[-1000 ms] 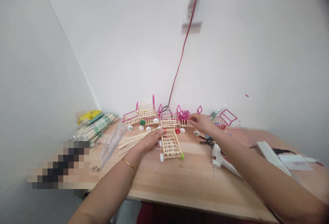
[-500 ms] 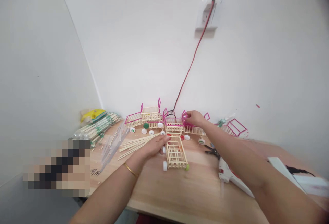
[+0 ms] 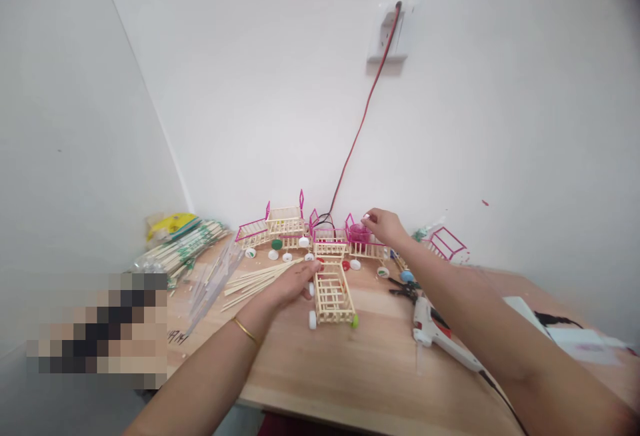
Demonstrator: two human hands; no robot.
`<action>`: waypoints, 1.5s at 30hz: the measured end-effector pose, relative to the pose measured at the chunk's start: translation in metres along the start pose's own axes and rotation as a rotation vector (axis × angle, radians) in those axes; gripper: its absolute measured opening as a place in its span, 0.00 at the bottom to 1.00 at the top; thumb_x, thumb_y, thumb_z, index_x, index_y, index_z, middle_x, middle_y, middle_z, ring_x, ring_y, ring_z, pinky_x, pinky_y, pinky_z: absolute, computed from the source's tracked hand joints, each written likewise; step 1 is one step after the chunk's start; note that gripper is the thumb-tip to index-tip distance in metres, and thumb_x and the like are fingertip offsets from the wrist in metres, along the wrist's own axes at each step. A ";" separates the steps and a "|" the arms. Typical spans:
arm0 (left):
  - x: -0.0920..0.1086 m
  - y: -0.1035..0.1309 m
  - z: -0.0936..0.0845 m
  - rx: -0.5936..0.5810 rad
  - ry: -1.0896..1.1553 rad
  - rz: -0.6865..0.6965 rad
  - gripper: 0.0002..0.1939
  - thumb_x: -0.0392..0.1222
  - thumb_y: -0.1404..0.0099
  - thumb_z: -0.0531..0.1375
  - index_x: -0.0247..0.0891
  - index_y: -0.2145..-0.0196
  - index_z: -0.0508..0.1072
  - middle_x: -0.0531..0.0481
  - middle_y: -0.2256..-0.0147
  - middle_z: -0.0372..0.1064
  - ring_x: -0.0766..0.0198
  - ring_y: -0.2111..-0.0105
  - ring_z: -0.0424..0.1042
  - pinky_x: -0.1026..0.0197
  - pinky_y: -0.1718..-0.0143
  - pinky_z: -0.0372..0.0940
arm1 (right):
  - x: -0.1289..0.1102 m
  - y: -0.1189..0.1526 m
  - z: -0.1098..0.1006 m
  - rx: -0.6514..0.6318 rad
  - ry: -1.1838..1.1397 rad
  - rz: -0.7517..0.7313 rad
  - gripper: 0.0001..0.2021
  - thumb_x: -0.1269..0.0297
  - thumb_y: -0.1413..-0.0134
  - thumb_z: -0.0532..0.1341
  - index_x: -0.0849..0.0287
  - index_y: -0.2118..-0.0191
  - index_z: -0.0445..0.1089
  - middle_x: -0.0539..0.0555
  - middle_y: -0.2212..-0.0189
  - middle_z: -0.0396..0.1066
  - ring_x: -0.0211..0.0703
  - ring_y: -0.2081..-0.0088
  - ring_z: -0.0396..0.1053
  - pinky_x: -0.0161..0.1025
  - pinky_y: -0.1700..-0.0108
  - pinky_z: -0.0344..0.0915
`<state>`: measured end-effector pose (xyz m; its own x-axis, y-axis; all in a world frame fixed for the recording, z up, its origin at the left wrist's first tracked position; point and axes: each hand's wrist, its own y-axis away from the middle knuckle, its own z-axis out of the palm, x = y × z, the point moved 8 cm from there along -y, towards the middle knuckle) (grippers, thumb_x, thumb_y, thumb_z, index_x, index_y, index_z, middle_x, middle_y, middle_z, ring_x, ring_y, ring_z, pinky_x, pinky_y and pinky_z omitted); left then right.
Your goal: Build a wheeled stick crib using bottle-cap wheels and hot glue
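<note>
A small cart (image 3: 334,293) of pale wooden sticks, with bottle-cap wheels in white, red and lime green, stands on the table in front of me. My left hand (image 3: 296,283), a gold bangle on its wrist, grips the cart's left rear corner between thumb and fingers. Behind it, a see-through pink pot (image 3: 359,233) sits among other stick carts. My right hand (image 3: 385,226) is just right of the pot, thumb and fingertips pinched above its rim. A small pale bit shows at those fingertips, too small to name.
Several pink-trimmed stick carts (image 3: 285,221) line the wall. Loose sticks (image 3: 255,283) and a packed bundle (image 3: 185,246) lie left. At right rest black-handled pliers (image 3: 403,289) and a white glue gun (image 3: 443,343) with its cord. A red-black cable (image 3: 361,119) hangs from the socket.
My right hand has drawn slightly up and back from the pink pot, which now shows more. The view has shifted a little to the right. My left hand stays on the cart.
</note>
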<state>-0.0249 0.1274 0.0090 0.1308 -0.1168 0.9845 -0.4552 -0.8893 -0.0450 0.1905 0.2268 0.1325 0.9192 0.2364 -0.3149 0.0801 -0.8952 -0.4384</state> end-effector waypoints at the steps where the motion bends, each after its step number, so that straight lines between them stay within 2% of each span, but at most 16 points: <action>1: 0.001 0.000 0.000 -0.006 0.006 0.000 0.30 0.65 0.36 0.48 0.36 0.55 0.72 0.40 0.57 0.71 0.53 0.56 0.69 0.62 0.70 0.64 | 0.001 0.000 0.000 0.007 -0.015 0.008 0.08 0.63 0.45 0.59 0.59 0.64 0.74 0.53 0.71 0.77 0.42 0.66 0.73 0.35 0.63 0.62; 8: 0.003 0.000 0.000 -0.018 0.013 0.001 0.31 0.66 0.37 0.48 0.36 0.55 0.72 0.40 0.57 0.72 0.52 0.55 0.70 0.64 0.72 0.64 | 0.011 -0.005 -0.005 0.073 -0.110 0.102 0.10 0.64 0.43 0.55 0.62 0.63 0.72 0.55 0.71 0.77 0.40 0.69 0.73 0.34 0.65 0.62; 12: 0.002 0.000 -0.001 -0.012 0.041 -0.004 0.32 0.66 0.38 0.49 0.35 0.54 0.71 0.39 0.56 0.72 0.52 0.55 0.69 0.64 0.73 0.65 | 0.010 -0.005 -0.002 0.084 -0.134 0.123 0.05 0.66 0.47 0.59 0.60 0.67 0.72 0.55 0.72 0.76 0.43 0.67 0.73 0.35 0.63 0.61; 15: 0.005 0.001 -0.003 0.002 0.065 -0.004 0.33 0.67 0.38 0.50 0.36 0.52 0.71 0.39 0.55 0.71 0.52 0.55 0.69 0.63 0.73 0.65 | 0.011 -0.002 0.003 0.076 -0.192 0.160 0.04 0.66 0.49 0.60 0.59 0.71 0.71 0.53 0.77 0.75 0.41 0.71 0.73 0.35 0.65 0.62; 17: 0.008 0.002 -0.003 0.008 0.067 -0.001 0.33 0.67 0.39 0.51 0.35 0.53 0.71 0.39 0.55 0.71 0.52 0.55 0.69 0.63 0.73 0.65 | 0.013 0.003 0.001 0.106 -0.247 0.189 0.06 0.66 0.47 0.58 0.60 0.69 0.70 0.53 0.77 0.75 0.40 0.74 0.72 0.35 0.66 0.63; 20: 0.009 0.003 -0.003 0.000 0.049 0.000 0.34 0.67 0.39 0.50 0.33 0.54 0.72 0.37 0.55 0.71 0.51 0.55 0.69 0.63 0.72 0.65 | 0.019 0.019 -0.014 0.194 -0.333 0.226 0.09 0.63 0.44 0.55 0.62 0.63 0.68 0.54 0.74 0.76 0.39 0.76 0.71 0.35 0.69 0.63; 25: 0.003 0.000 -0.005 -0.022 0.035 0.001 0.32 0.66 0.38 0.50 0.34 0.54 0.72 0.38 0.54 0.71 0.52 0.54 0.68 0.64 0.71 0.65 | 0.033 0.065 -0.041 0.350 -0.471 0.257 0.10 0.58 0.43 0.52 0.59 0.62 0.64 0.54 0.73 0.73 0.39 0.75 0.69 0.35 0.72 0.63; 26: 0.002 -0.001 -0.005 -0.014 0.041 0.000 0.32 0.66 0.38 0.51 0.34 0.54 0.72 0.38 0.54 0.71 0.52 0.54 0.68 0.63 0.71 0.65 | 0.035 0.076 -0.043 0.378 -0.532 0.254 0.10 0.57 0.43 0.51 0.57 0.62 0.63 0.52 0.73 0.72 0.37 0.76 0.68 0.34 0.74 0.63; 27: 0.000 -0.001 -0.006 -0.009 0.047 -0.011 0.32 0.66 0.39 0.51 0.34 0.54 0.71 0.38 0.53 0.71 0.52 0.54 0.68 0.63 0.70 0.65 | 0.037 0.086 -0.042 0.414 -0.711 0.251 0.10 0.56 0.44 0.53 0.56 0.63 0.63 0.50 0.75 0.70 0.36 0.78 0.65 0.33 0.76 0.62; 29: 0.000 -0.001 -0.005 -0.018 0.051 -0.013 0.32 0.66 0.39 0.52 0.34 0.54 0.71 0.38 0.53 0.71 0.52 0.54 0.68 0.62 0.69 0.66 | 0.033 0.103 -0.035 0.389 -0.968 0.211 0.10 0.55 0.47 0.57 0.54 0.64 0.63 0.47 0.76 0.66 0.33 0.80 0.61 0.31 0.79 0.58; 32: 0.001 -0.001 -0.002 -0.025 0.061 -0.016 0.32 0.66 0.39 0.52 0.34 0.53 0.71 0.38 0.52 0.70 0.51 0.53 0.68 0.61 0.69 0.66 | 0.018 0.121 -0.017 0.285 -1.108 0.174 0.11 0.52 0.46 0.58 0.53 0.65 0.63 0.47 0.75 0.64 0.33 0.80 0.60 0.31 0.80 0.56; 38: 0.003 0.000 -0.005 -0.037 0.070 -0.015 0.31 0.64 0.38 0.53 0.36 0.50 0.70 0.38 0.50 0.68 0.51 0.51 0.67 0.60 0.65 0.66 | 0.005 0.138 0.003 0.203 -1.143 0.169 0.13 0.51 0.47 0.60 0.55 0.65 0.63 0.45 0.77 0.64 0.32 0.80 0.60 0.30 0.79 0.57; 45: 0.005 0.006 0.000 -0.161 0.051 -0.059 0.27 0.57 0.41 0.61 0.42 0.47 0.68 0.43 0.46 0.65 0.53 0.47 0.64 0.57 0.55 0.63 | -0.005 0.146 -0.002 0.188 -0.989 0.020 0.12 0.52 0.44 0.59 0.55 0.62 0.63 0.48 0.74 0.67 0.36 0.76 0.64 0.33 0.74 0.63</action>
<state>-0.0269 0.1213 0.0132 0.1182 -0.0398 0.9922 -0.5837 -0.8112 0.0370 0.1989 0.0938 0.0718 0.1803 0.5057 -0.8437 -0.0729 -0.8485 -0.5241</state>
